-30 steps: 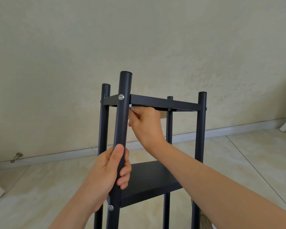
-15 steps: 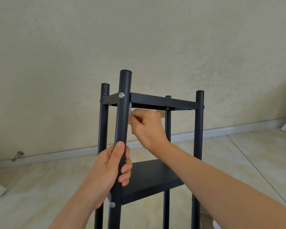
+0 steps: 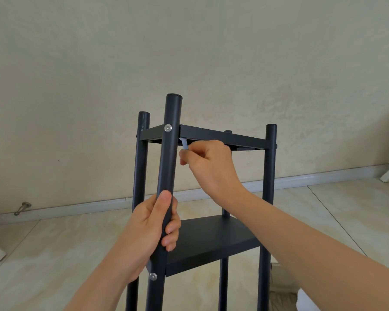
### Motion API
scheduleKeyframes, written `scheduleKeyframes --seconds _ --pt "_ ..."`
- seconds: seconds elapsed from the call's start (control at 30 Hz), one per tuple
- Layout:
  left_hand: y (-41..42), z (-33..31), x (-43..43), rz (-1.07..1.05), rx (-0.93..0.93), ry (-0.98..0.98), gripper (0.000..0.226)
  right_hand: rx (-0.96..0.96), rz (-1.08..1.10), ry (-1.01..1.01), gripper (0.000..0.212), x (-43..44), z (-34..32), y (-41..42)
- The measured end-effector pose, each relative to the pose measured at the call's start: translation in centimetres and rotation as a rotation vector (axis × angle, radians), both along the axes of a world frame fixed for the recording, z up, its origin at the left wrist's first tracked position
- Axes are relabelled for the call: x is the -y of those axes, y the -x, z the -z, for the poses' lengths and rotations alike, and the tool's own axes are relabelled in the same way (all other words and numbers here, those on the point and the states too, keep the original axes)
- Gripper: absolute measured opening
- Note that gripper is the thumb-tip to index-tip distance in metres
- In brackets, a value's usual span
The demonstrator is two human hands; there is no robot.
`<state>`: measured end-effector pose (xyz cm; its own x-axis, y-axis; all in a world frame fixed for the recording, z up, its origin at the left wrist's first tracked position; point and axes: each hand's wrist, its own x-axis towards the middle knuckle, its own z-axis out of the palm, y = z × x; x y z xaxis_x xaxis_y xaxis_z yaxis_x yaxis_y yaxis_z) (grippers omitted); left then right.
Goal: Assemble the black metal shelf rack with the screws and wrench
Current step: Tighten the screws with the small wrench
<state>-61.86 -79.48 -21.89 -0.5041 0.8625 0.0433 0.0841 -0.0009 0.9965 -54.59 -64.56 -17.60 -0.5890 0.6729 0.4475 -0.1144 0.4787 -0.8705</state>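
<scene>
**Item:** black metal shelf rack (image 3: 270, 171), standing upright on the tiled floor (image 3: 54, 243). Four posts and two shelves are fitted.

**Landmark:** near post (image 3: 171, 153).

**Top shelf (image 3: 222, 136):** joins the near post just below its cap. A silver screw head (image 3: 168, 127) shows on the post's face at that joint.

**Lower shelf (image 3: 211, 239):** meets the near post further down, with a second screw head (image 3: 153, 276) at that joint.

**Left hand (image 3: 151, 230):** fingers and thumb are wrapped round the near post between the two shelves.

**Right hand (image 3: 209, 167):** sits just right of the near post, under the top shelf. Its fingertips pinch a small silver wrench (image 3: 185, 144), whose upper end reaches the shelf's underside beside the post. What the tip engages is hidden.

**Step, as judged:** tightening the top-shelf corner fastening from inside.

**Next move, as judged:** a short swing of the wrench in the cramped corner, then reseating it, with the left hand bracing the post against twist.
</scene>
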Motion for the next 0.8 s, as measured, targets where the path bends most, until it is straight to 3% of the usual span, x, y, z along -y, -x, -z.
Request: scheduleKeyframes --seconds 0.63,0.8 --pt "-0.6 -0.2 0.0 0.024 -0.019 0.016 0.046 -0.149 0.045 0.023 0.046 0.3 1.0 2.1" --pt "-0.6 -0.2 -0.3 0.024 -0.02 0.012 0.046 -0.232 0.074 0.049 0.032 0.7 1.5 3.4"
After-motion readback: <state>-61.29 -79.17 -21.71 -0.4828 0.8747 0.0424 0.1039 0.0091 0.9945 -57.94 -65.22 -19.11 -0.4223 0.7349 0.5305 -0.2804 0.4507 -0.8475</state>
